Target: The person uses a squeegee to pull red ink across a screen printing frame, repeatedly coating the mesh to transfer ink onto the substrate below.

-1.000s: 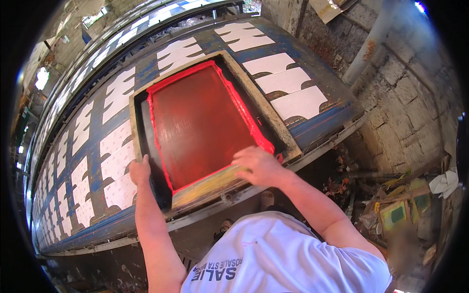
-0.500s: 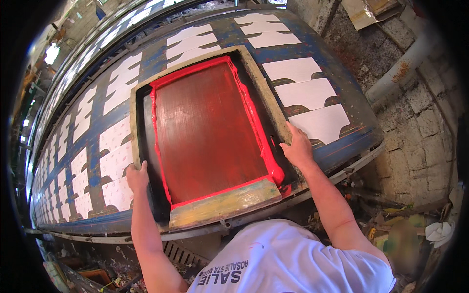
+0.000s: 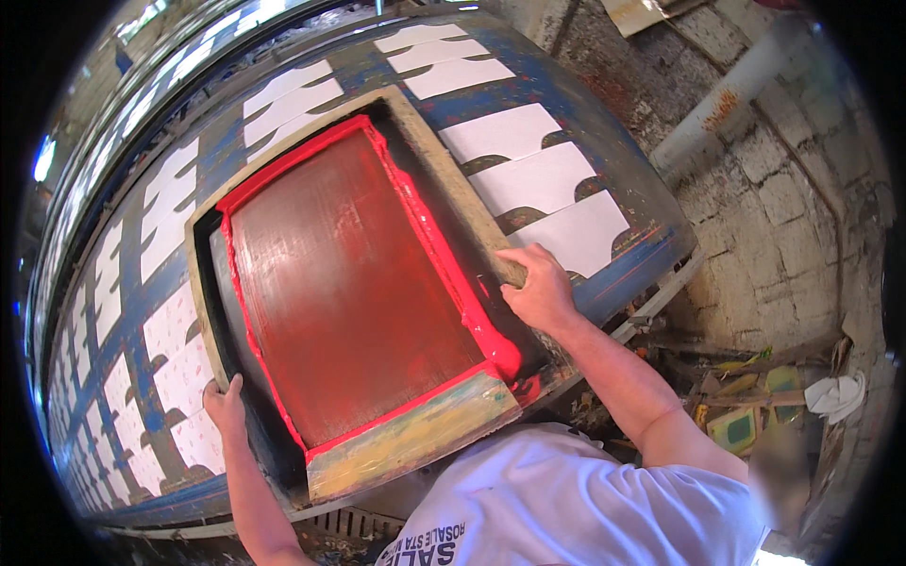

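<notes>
A wooden screen printing frame [image 3: 439, 160] lies tilted across the long table, its mesh [image 3: 349, 292] stained dark red. Thick red ink [image 3: 429, 236] runs along the mesh edges, heaviest at the near right corner. My left hand [image 3: 225, 406] grips the frame's left side, thumb on top. On the right side, my right hand [image 3: 541, 285] is closed round the wooden edge. A yellowish, paint-smeared squeegee or board [image 3: 415, 436] rests across the near end; which it is I cannot tell. White cut fabric pieces [image 3: 533, 179] lie in rows around the frame.
The blue-stained printing table [image 3: 651, 226] stretches away to the left. Fabric pieces with small printed marks [image 3: 179, 354] lie left of the frame. A rusty pipe [image 3: 727, 104] and a block wall [image 3: 774, 208] stand at right. Scraps and a crumpled white thing [image 3: 835, 396] are at lower right.
The view has swung, so the table appears shifted left and turned. Both hands keep hold of the frame, which still lies over the table near the same fabric pieces.
</notes>
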The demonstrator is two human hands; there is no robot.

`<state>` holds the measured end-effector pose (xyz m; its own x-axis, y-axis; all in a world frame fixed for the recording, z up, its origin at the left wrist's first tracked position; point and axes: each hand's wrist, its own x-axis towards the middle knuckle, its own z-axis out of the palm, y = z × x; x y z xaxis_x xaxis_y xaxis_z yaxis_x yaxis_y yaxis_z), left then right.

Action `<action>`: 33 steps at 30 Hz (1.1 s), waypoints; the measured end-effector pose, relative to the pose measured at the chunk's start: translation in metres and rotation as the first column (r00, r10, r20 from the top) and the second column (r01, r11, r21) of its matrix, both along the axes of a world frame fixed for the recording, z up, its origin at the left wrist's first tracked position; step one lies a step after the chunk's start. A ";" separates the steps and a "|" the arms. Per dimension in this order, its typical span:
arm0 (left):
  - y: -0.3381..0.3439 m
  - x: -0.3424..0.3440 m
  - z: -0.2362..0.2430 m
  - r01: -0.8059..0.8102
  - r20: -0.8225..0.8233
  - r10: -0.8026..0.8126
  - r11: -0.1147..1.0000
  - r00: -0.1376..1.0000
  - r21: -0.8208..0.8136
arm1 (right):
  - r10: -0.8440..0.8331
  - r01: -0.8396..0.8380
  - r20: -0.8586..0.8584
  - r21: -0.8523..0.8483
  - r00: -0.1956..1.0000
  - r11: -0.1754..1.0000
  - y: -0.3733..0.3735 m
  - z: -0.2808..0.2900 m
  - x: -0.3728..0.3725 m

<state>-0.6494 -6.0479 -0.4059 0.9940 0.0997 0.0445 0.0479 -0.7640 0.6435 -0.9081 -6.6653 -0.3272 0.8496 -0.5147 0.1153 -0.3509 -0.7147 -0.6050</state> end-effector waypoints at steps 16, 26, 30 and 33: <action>-0.247 -0.040 0.023 0.001 0.091 0.015 0.985 0.996 -0.174 | -0.130 0.132 0.038 -0.047 0.991 0.990 -0.242 0.000 -0.031; -0.443 -0.122 0.018 -0.107 0.071 0.102 0.992 0.992 0.069 | -0.090 0.090 0.146 0.003 0.985 0.996 -0.438 -0.042 -0.089; -0.490 -0.140 0.019 -0.157 0.075 0.154 0.987 0.985 0.033 | -0.093 0.083 0.165 0.067 0.982 0.994 -0.480 -0.049 -0.108; -0.507 -0.145 0.026 -0.138 0.119 0.128 0.987 0.985 0.084 | -0.091 0.081 0.136 0.074 0.986 0.994 -0.496 -0.055 -0.115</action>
